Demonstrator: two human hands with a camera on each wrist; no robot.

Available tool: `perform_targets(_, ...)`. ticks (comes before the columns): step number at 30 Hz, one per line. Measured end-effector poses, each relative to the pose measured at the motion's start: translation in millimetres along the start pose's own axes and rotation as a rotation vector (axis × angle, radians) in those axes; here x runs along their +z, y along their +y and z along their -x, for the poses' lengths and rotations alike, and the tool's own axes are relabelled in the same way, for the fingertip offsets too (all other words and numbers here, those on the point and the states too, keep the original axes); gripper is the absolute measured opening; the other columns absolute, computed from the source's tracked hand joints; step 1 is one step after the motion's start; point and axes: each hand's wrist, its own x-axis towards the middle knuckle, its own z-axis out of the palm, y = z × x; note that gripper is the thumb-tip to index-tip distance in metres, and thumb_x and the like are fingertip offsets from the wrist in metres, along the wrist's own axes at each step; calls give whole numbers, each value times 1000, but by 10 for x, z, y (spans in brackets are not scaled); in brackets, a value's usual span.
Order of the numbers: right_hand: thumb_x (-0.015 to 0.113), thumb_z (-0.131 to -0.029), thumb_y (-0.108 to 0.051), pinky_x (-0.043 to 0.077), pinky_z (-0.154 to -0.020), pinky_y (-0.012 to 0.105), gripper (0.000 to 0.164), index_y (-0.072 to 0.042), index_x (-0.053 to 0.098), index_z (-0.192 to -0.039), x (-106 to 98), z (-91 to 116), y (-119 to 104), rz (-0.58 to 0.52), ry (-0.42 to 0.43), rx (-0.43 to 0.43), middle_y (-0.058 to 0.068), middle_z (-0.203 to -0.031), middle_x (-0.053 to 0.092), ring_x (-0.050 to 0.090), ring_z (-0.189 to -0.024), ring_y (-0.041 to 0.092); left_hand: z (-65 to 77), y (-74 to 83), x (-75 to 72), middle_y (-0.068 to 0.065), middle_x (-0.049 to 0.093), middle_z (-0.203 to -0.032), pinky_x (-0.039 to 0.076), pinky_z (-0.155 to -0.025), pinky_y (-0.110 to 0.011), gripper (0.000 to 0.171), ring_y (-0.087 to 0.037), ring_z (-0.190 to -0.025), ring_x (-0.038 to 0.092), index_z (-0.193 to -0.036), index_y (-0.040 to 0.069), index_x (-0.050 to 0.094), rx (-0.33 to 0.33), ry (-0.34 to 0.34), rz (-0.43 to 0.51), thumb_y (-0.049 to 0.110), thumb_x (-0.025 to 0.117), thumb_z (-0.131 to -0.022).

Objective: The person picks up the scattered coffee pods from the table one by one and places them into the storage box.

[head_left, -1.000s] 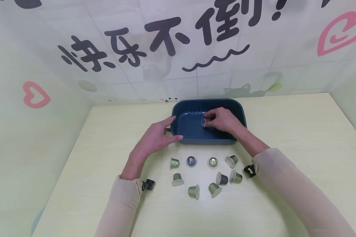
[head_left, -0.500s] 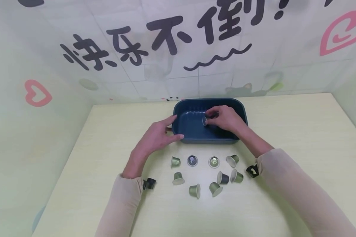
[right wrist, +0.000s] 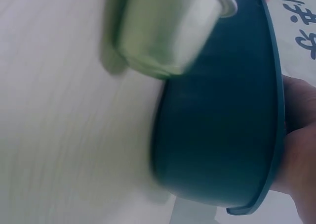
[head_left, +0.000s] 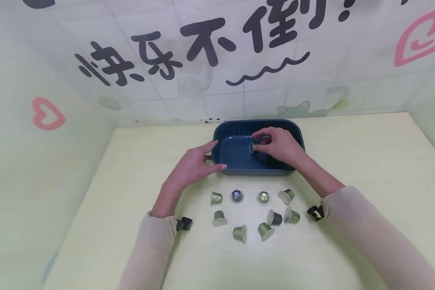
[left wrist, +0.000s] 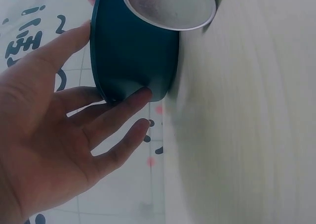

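Observation:
A dark blue plastic basin [head_left: 253,172] stands at the back of the table against the wall. My left hand [head_left: 190,169] spans its left end, thumb and index fingertip at the rim. In the left wrist view the left hand's fingers [left wrist: 121,112] reach along the basin's outer end, mostly straight. Inside the basin, my right hand [head_left: 280,146] pinches a coffee capsule [head_left: 251,148], its pale rim facing left. Most of that capsule is hidden by the fingers. The right wrist view shows only part of the right hand [right wrist: 298,150], beyond the basin wall.
Several coffee capsules lie in front of the basin, green ones such as this capsule [head_left: 240,233] and a dark one [head_left: 274,218]. Two stand rim down, one purple [head_left: 237,196], one green [head_left: 264,197]. Walls [head_left: 188,104] enclose the table's back and sides.
The right hand has shifted slightly and its index finger has lifted a little from the capsule. The left hand stays at the basin's end. The head view has drifted a little.

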Motion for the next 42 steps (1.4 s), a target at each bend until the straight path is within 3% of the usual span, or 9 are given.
perform_targets(7,75,-90,-23,53,-80,40,38,-12,68,-126,-28,175,-128,-75,14,-61,7,-119,68,65,-100,22,-7,4,19,-9,52,-146,55,-76,-32,86,-24,-106,67,-154,14,38,0,4,12,43,79,-85)
perform_targets(16,77,-88,-18,55,-83,41,43,-10,66,-129,-43,337,-236,-82,30,-170,8,-124,66,66,-100,23,7,-8,6,-8,49,-148,54,-81,-34,86,-24,-109,66,-154,13,37,-8,13,-25,43,78,-85)
perform_targets(24,78,-87,-16,54,-84,40,43,-11,67,-129,-102,479,-145,-81,37,-184,7,-124,65,64,-101,22,9,-2,14,-10,57,-140,54,-76,-32,87,-22,-105,68,-154,13,37,-4,1,3,43,78,-84)
perform_targets(31,78,-87,-16,54,-85,44,42,-10,67,-127,-126,532,-129,-106,23,-207,9,-124,65,63,-102,27,19,15,-1,-8,56,-142,53,-72,-32,87,-21,-105,67,-154,13,37,-14,0,-21,44,79,-84)
perform_targets(42,79,-87,-14,54,-85,44,42,-14,67,-127,-185,631,-150,-92,23,-218,2,-120,67,63,-101,25,1,-12,16,-9,53,-145,54,-75,-32,87,-23,-107,68,-154,11,38,-3,8,-7,42,79,-84)
